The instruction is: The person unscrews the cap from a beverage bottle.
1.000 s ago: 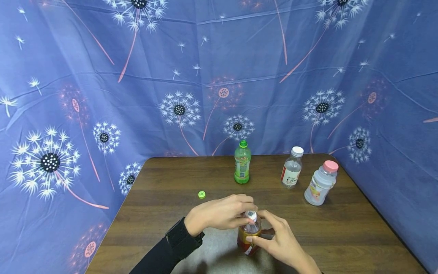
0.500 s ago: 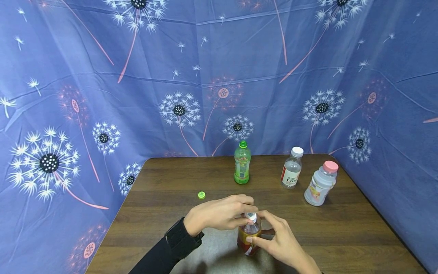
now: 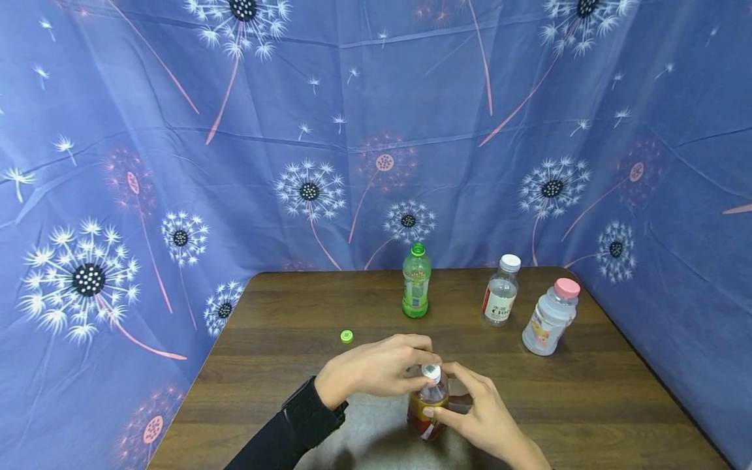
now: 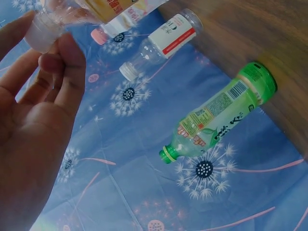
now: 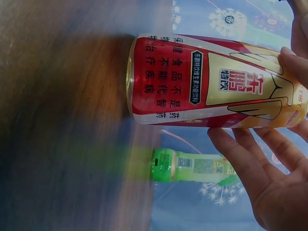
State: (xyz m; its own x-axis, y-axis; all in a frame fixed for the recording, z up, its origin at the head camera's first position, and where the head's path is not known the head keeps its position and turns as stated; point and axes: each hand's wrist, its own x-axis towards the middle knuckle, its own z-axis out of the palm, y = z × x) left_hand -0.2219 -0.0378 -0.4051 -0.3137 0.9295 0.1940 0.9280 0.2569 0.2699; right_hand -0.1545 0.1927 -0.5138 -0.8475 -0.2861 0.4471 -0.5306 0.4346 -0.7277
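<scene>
A drink bottle (image 3: 424, 408) with a red and gold label stands upright on the table near the front. My right hand (image 3: 490, 418) grips its body, thumb on the near side and fingers on the far side. In the right wrist view the label (image 5: 236, 79) shows large, with right-hand fingers (image 5: 262, 159) along one side. Above, my left hand (image 3: 382, 365) pinches the bottle's white cap (image 3: 431, 373) between thumb and fingers. The left wrist view shows that cap (image 4: 42, 33) at the fingertips, sitting on the bottle's neck.
Behind stands a green bottle (image 3: 416, 287) without a cap. A green cap (image 3: 346, 336) lies on the wooden table (image 3: 282, 307). To the right are a clear bottle with a white cap (image 3: 501, 290) and a pink-capped bottle (image 3: 549, 320). A blue dandelion-print cloth (image 3: 247, 170) hangs around.
The head view has shifted very slightly. My left fingers have moved a touch leftward at the cap, while the right hand and the bottle keep their place.
</scene>
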